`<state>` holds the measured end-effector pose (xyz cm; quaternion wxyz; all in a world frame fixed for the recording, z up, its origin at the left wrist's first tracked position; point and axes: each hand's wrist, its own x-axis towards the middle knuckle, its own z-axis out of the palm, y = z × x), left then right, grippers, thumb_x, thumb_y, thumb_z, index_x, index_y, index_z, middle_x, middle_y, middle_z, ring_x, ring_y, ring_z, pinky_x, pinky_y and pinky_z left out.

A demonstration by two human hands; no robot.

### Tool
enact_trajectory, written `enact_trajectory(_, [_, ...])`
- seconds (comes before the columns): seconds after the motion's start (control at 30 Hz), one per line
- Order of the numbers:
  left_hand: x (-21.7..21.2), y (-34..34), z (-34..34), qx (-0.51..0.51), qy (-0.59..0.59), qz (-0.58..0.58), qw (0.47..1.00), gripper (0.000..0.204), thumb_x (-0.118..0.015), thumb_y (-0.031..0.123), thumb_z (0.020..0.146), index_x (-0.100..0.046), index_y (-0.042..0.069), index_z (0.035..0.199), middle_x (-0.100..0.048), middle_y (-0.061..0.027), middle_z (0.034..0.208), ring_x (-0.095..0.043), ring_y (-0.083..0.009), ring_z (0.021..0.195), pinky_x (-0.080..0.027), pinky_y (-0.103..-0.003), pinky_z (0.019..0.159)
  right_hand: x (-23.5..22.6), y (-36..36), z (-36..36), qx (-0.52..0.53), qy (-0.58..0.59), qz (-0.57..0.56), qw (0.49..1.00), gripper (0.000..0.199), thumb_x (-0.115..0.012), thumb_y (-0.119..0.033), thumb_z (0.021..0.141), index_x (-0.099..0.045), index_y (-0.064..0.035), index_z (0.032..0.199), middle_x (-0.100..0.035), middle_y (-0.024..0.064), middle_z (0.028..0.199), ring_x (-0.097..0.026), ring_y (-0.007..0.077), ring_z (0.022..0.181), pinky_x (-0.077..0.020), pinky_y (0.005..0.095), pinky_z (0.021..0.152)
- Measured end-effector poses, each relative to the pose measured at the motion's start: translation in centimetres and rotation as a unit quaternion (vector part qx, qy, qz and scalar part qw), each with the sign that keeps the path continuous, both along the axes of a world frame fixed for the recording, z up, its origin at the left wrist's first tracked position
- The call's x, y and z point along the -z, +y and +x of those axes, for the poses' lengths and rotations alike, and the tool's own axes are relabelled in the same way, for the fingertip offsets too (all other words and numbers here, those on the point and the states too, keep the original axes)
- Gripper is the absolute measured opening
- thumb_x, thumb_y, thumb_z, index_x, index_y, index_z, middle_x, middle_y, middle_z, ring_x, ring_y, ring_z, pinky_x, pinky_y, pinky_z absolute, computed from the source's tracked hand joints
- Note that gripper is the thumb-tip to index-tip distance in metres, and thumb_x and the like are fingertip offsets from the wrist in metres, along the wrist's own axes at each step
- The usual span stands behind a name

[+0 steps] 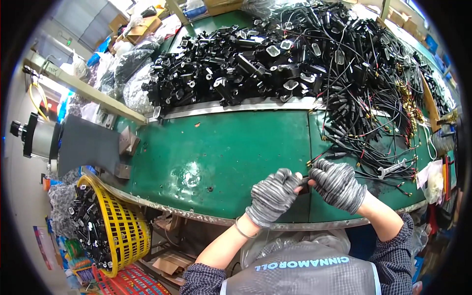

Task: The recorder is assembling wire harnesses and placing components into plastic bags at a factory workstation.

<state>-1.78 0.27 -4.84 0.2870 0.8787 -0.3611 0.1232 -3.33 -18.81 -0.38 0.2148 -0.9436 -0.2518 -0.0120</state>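
Observation:
Near the front edge of the green worktable, my two hands meet, both in grey striped knit gloves with some bare fingertips. My left hand point(274, 197) is closed in a pinch on one end of a small dark part point(305, 181). From the other side my right hand point(338, 185) closes its fingers on the same part. Most of it is hidden by the gloves, so its exact kind cannot be made out. Black cables point(344, 137) with brass-coloured tips lie just beyond my right hand. An open-ended wrench point(392, 169) rests on cables to its right.
A large heap of black plastic housings point(236, 64) covers the back of the table point(221, 142), behind a metal strip point(246, 106). A yellow basket point(129, 231) of black parts stands at lower left. Above it sits a grey panel point(88, 145) beside a motor-like unit point(42, 137).

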Motion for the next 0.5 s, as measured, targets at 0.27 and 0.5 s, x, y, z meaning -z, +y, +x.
enact_trajectory(0.27, [0.2,1.3,1.2,-0.077,0.195,-0.122,0.970,0.016,-0.060,0.013,0.078,-0.060,0.003,0.091,-0.059,-0.0125,0.081,-0.058,-0.0307,0.071,-0.047,-0.035,0.063,-4.9,-5.2,2.5,0.132,-0.091,-0.215,0.963,0.021,-0.056,-0.021,0.075,-0.057,-0.0105,0.093,-0.056,0.0086,0.087,-0.055,0.0260,0.081,-0.0439,0.0392,0.066])
enact_trajectory(0.5, [-0.9,-1.0,1.0,-0.074,0.170,-0.086,0.979,0.014,-0.059,0.013,0.079,-0.060,0.003,0.088,-0.059,-0.0132,0.082,-0.059,-0.0299,0.071,-0.047,-0.034,0.063,-0.2,-0.2,2.5,0.028,-0.200,-0.090,0.975,0.030,-0.060,-0.032,0.069,-0.060,-0.0124,0.092,-0.056,0.0065,0.097,-0.051,0.0259,0.092,-0.0385,0.0443,0.080])
